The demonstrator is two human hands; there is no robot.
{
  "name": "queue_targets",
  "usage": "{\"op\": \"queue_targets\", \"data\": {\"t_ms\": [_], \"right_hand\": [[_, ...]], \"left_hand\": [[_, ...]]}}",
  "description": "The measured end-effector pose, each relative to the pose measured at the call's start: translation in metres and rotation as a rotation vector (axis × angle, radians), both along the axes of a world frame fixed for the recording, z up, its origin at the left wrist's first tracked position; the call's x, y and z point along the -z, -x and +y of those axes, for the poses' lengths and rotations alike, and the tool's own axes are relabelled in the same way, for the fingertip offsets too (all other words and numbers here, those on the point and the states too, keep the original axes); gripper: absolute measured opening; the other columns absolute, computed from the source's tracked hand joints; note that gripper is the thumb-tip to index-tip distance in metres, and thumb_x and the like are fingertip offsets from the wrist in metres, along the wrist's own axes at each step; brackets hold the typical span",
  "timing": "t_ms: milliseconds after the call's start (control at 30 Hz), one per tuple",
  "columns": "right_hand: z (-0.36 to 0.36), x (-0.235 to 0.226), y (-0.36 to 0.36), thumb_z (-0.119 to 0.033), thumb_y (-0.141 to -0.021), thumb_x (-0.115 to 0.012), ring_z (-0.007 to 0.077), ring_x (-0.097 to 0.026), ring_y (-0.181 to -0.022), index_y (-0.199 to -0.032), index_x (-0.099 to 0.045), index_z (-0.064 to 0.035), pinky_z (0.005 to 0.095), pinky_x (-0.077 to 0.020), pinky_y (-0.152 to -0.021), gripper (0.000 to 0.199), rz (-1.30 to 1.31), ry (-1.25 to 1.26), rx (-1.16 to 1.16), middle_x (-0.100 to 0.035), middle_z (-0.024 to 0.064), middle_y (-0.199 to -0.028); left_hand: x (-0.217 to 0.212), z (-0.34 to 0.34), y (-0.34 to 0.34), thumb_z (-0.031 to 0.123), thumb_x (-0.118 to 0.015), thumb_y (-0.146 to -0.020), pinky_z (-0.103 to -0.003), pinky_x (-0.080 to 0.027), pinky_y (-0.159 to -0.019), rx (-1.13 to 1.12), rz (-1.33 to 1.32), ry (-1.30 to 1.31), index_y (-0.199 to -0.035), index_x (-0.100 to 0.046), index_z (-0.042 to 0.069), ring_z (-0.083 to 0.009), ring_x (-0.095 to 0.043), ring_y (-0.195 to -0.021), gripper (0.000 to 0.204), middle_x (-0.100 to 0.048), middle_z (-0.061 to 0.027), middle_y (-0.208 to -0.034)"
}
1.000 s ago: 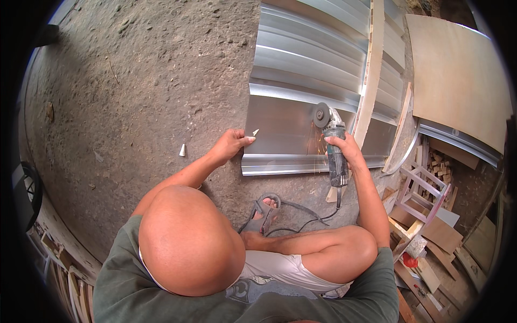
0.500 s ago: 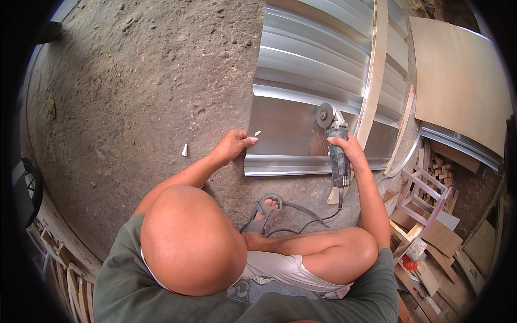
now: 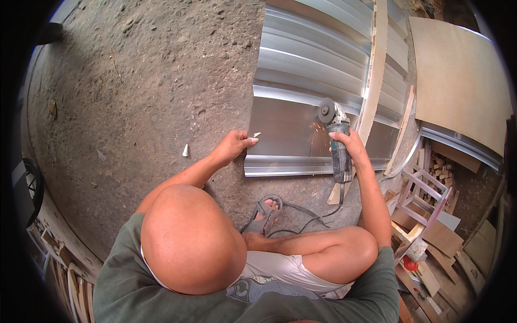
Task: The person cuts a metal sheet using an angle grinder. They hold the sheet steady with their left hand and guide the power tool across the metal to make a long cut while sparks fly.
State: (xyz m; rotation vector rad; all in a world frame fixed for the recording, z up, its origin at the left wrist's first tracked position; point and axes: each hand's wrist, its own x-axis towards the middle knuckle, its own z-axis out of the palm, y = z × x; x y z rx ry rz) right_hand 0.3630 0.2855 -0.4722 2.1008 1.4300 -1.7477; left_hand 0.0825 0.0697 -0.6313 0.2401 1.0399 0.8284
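A ribbed silver metal sheet (image 3: 280, 116) lies on the rough ground ahead of me. At its left edge my left hand (image 3: 236, 146) has its fingers closed on the rim. Just past those fingertips rests a small pale chip (image 3: 257, 134). My right hand (image 3: 347, 144) is wrapped round the body of an angle grinder (image 3: 340, 156), its disc (image 3: 326, 110) at the sheet's flat panel. Orange sparks (image 3: 321, 132) spray back from the disc toward me. A thin dark line (image 3: 311, 146) runs across the panel below the disc.
A long wooden batten (image 3: 371, 81) lies across the sheet. The grinder's black cable (image 3: 307, 223) trails past my sandalled foot (image 3: 265, 212). A white cone-shaped piece (image 3: 185, 150) sits on the ground at left. At right are a plywood board (image 3: 458, 70), a small stool frame (image 3: 425, 194) and wood scraps.
The grinder has shifted slightly away from me, and the sparks show more strongly. My left hand stays at the sheet's edge.
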Motion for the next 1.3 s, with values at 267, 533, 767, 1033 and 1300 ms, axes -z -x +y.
{"op": "queue_targets", "data": {"t_ms": [267,533,767,1033,1300], "right_hand": [[0.011,0.002,0.005,-0.023,-0.081,-0.08,0.0164,-0.065,-0.066,-0.112,-0.057,0.0003,0.0327,-0.0585,-0.06,0.045,-0.004,-0.005,-0.02,-0.061,0.006,-0.089],[0.013,0.001,0.012,-0.023,-0.081,-0.08,0.0155,-0.064,-0.065,-0.112,-0.058,0.0009,0.0316,-0.0586,-0.06,0.044,0.004,0.004,-0.021,-0.061,0.0062,-0.088],[0.015,0.005,0.01,-0.023,-0.081,-0.08,0.0155,-0.064,-0.065,-0.112,-0.059,0.0006,0.0318,-0.0587,-0.06,0.044,0.011,0.0,-0.024,-0.061,0.0055,-0.087],[0.019,0.008,0.013,-0.022,-0.081,-0.08,0.0156,-0.064,-0.064,-0.109,-0.059,0.0003,0.0319,-0.0575,-0.059,0.042,0.023,-0.011,-0.021,-0.061,0.0056,-0.087],[0.023,0.01,0.009,-0.023,-0.081,-0.08,0.0167,-0.065,-0.063,-0.107,-0.059,0.0006,0.0318,-0.0566,-0.058,0.041,0.014,-0.001,-0.03,-0.062,0.0062,-0.086]], "left_hand": [[0.002,0.001,0.0,0.018,-0.064,-0.102,-0.029,-0.054,-0.077,0.03,0.0,0.029,-0.111,-0.072,-0.001,-0.0108,-0.068,-0.083,0.023,-0.074,-0.0066,-0.098],[-0.004,0.001,0.001,0.018,-0.064,-0.102,-0.028,-0.054,-0.073,-0.015,-0.02,0.024,-0.11,-0.072,-0.002,-0.0101,-0.066,-0.08,0.023,-0.073,-0.006,-0.094],[-0.002,0.001,0.0,0.018,-0.064,-0.102,-0.027,-0.053,-0.07,0.001,-0.01,0.019,-0.108,-0.072,-0.002,-0.0096,-0.064,-0.077,0.022,-0.072,-0.0045,-0.091],[0.0,0.001,-0.001,0.019,-0.065,-0.102,-0.026,-0.051,-0.066,-0.009,0.003,0.016,-0.106,-0.073,-0.001,-0.0076,-0.061,-0.073,0.021,-0.071,-0.0024,-0.088],[-0.001,0.001,0.0,0.019,-0.064,-0.102,-0.026,-0.049,-0.066,0.01,0.008,0.005,-0.107,-0.073,-0.001,-0.0068,-0.06,-0.072,0.022,-0.071,-0.0014,-0.088]]}}
